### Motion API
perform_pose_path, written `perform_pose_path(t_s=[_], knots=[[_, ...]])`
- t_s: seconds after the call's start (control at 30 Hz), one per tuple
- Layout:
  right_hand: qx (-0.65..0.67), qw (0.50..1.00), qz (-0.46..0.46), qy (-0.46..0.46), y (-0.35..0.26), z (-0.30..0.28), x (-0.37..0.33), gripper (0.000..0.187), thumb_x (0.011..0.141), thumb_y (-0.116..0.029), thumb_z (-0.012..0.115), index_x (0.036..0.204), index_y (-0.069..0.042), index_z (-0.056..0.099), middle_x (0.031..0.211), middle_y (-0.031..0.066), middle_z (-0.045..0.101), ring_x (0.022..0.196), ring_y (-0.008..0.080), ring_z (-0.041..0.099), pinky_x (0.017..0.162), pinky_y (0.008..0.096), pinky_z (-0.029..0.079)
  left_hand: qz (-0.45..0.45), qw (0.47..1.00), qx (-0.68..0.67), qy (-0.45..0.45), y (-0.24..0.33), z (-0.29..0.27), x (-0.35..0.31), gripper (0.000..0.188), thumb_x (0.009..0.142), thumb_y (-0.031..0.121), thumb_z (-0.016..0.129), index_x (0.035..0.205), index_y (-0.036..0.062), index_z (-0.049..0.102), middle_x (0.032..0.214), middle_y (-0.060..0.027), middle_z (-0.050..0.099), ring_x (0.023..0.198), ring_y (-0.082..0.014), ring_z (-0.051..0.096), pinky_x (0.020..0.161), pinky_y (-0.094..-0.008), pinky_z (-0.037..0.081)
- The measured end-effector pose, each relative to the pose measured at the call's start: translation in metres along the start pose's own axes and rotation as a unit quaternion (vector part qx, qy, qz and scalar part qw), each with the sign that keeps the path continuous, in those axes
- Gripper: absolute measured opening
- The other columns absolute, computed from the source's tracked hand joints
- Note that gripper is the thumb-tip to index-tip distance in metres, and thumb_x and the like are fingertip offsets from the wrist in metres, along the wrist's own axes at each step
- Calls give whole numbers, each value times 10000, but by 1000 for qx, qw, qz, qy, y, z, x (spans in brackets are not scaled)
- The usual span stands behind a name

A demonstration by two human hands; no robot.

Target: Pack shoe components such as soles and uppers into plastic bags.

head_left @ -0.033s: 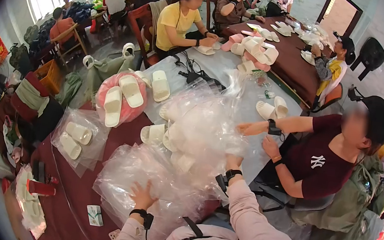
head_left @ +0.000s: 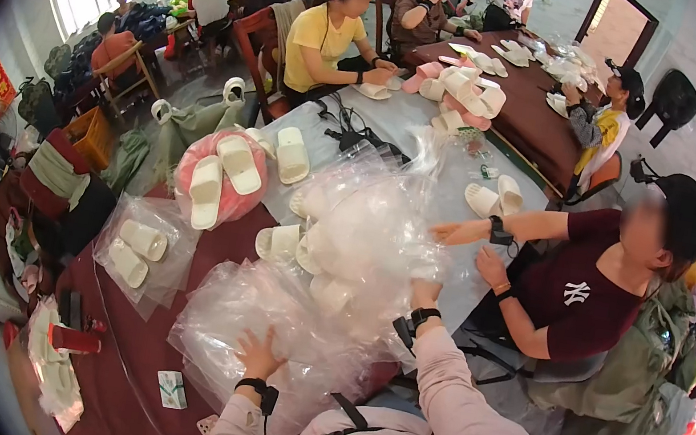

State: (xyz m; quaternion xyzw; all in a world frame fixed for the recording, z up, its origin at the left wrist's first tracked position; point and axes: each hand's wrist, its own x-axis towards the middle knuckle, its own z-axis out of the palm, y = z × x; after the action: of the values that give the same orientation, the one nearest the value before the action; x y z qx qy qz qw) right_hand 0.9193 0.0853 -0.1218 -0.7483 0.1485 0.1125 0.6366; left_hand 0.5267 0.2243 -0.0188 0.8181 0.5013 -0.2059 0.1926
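Observation:
My left hand point(head_left: 260, 354) lies with its fingers spread on a flat stack of clear plastic bags point(head_left: 211, 323) at the table's near side. Farther right, my right hand point(head_left: 424, 294) is closed on a bunched heap of clear plastic bags point(head_left: 382, 232); the plastic covers its fingertips. Several cream slippers point(head_left: 279, 243) lie under and beside this heap, some seen only through the film. From the right, a co-worker's outstretched hand point(head_left: 459, 231) reaches to the edge of the heap.
A pink-wrapped bundle point(head_left: 185, 162) carries two cream slippers. Left of it, a bagged slipper pair point(head_left: 131, 253) rests on the dark red table. Also there are a red cup point(head_left: 75, 341) and a small white box point(head_left: 172, 389). Other people sit around the tables.

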Motion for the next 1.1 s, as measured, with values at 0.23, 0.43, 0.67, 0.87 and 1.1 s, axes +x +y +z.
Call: perform_pose_path(t_s=[0.23,0.43,0.67,0.87,1.1], knots=[[-205,970,-95,88,-97,-23,-58,505,682,-37,520,1161,12,370,935,252,584,977,404,528,823,419,417,3,1000,-9,11,-5,4,0,892,651,513,680,1378,350,189,1431,-251,24,1278,-512,87,952,-657,186],[-437,812,-356,150,-115,-29,-61,286,690,-77,515,971,-28,523,845,152,608,802,333,566,682,430,419,19,1000,-2,23,3,5,5,893,646,533,678,1375,355,194,1434,-247,26,1281,-506,90,952,-653,193],[-269,760,-589,-57,-136,-6,-148,282,649,-51,553,928,-53,589,864,115,598,751,299,572,631,391,456,5,1000,-10,23,1,2,-1,882,644,530,680,1372,350,216,1443,-220,46,1286,-493,97,952,-653,197],[-163,723,-640,-202,-189,-31,-214,355,582,24,569,923,-69,595,946,113,611,909,279,591,743,361,492,10,999,19,-31,6,4,9,836,663,512,668,1363,296,265,1456,-171,70,1291,-487,93,961,-656,184],[-158,714,-596,-331,-205,-77,-194,364,586,49,560,939,-31,595,973,161,615,913,314,597,787,363,472,2,996,79,42,-14,43,28,775,658,490,680,1323,268,352,1453,-187,51,1289,-487,97,958,-656,197]])
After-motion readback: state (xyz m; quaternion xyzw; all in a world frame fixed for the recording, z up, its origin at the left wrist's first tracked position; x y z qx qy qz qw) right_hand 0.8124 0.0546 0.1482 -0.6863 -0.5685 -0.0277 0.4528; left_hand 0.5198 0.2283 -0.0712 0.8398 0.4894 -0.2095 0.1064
